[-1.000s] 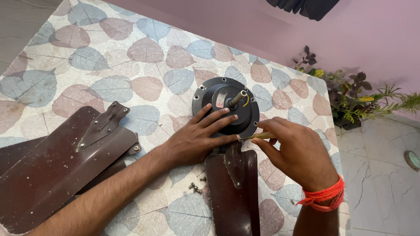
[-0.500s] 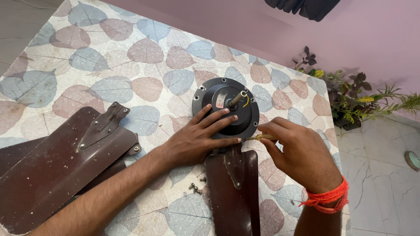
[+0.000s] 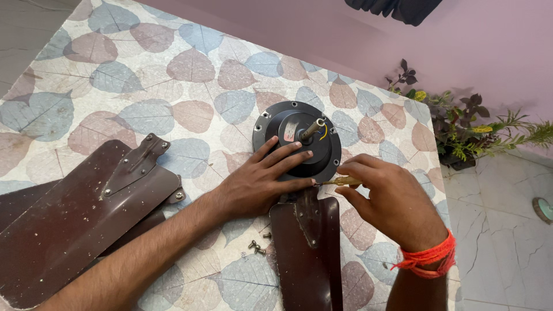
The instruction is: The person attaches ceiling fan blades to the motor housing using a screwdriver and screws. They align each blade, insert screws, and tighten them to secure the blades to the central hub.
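My left hand (image 3: 262, 184) lies flat on the black fan motor (image 3: 298, 140), grip wide and holding nothing. My right hand (image 3: 391, 198), just beside the motor's near rim, pinches a small screwdriver (image 3: 340, 182) at the brown blade (image 3: 308, 253) bracket. If the tip slips, the screw could join the loose screws (image 3: 257, 247) near the blade.

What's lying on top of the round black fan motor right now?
The left hand rests flat on the fan motor, fingers spread, covering its near side. A shaft with wires sticks up at the centre. What lies beneath the palm is hidden.
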